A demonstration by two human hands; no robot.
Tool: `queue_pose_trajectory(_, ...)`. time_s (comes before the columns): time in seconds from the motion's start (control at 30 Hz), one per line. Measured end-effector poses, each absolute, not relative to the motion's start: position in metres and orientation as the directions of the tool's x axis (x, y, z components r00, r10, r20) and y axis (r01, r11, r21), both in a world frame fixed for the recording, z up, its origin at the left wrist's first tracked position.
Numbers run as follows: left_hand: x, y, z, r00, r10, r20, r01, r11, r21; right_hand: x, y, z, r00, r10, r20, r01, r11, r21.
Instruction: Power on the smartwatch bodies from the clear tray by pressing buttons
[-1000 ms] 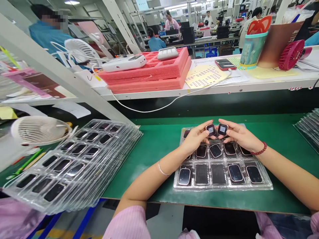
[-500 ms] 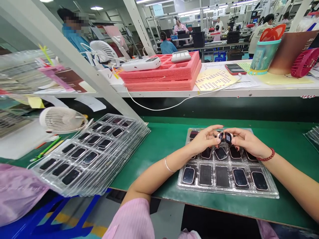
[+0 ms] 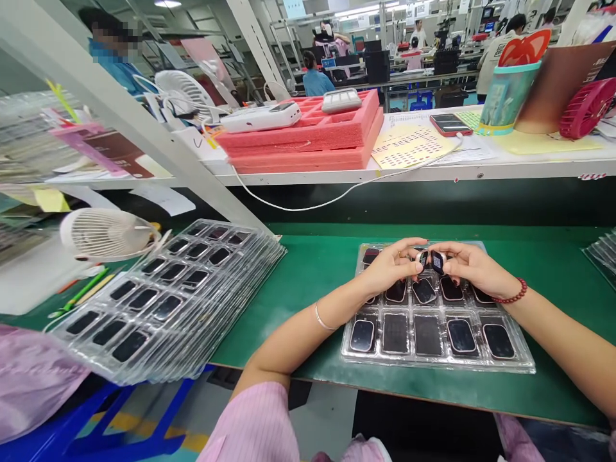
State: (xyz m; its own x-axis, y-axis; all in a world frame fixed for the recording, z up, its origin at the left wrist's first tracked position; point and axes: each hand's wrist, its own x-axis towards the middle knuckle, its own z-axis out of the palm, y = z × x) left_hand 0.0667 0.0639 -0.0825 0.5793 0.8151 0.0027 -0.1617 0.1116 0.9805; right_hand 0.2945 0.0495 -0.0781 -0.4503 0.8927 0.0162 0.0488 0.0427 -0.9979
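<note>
One broad green worktop [image 3: 308, 263] spans the space before us, with a leaning stack of clear plastic trays [image 3: 231, 311] on its left side, each visible pocket of the top one framing a dark, glossy panel. Nearer our middle lies a flat, clear plastic tray [image 3: 433, 364], holding rounded rectangular dark screens in rows. Over its far part, close together, we have our bare left hand [image 3: 392, 264] and bare right hand [image 3: 474, 264], each closed in a narrow pinch. Between the left fingertips is a small black rounded-square piece [image 3: 422, 258], and between the right ones a matching black square with rounded corners [image 3: 437, 262]. What has changed is their angle: a second ago both faces were turned toward us, whereas now they are tilted steeply, partly toward each other, with a slight gap between them. That leaves the tiny white printed code [image 3: 436, 264] on the right one narrowed by the slant, and we cannot read either face properly from here.
</note>
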Motion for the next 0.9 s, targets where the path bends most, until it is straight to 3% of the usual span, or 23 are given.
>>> queue_pose_trajectory(0.37, 0.066, 0.0642, -0.0818, 0.573, 0.819, -0.018, -0.134, 0.115, 0.984, 0.2942, 0.0491, -0.0777, -0.459, 0.888, 0.006, 0.038, 0.027, -0.999)
queue_pose_trajectory(0.6, 0.068, 0.0671, -0.081, 0.5, 0.864, -0.055, -0.094, 0.117, 0.989, 0.2918, 0.0514, -0.0787, -0.334, 0.937, -0.104, -0.087, -0.14, -0.986)
queue_pose_trajectory(0.9, 0.0718, 0.0607, -0.0778, 0.48, 0.877, 0.007, -0.043, 0.016, 0.999, 0.2887, 0.048, -0.0792, -0.397, 0.918, -0.002, 0.036, 0.013, -0.999)
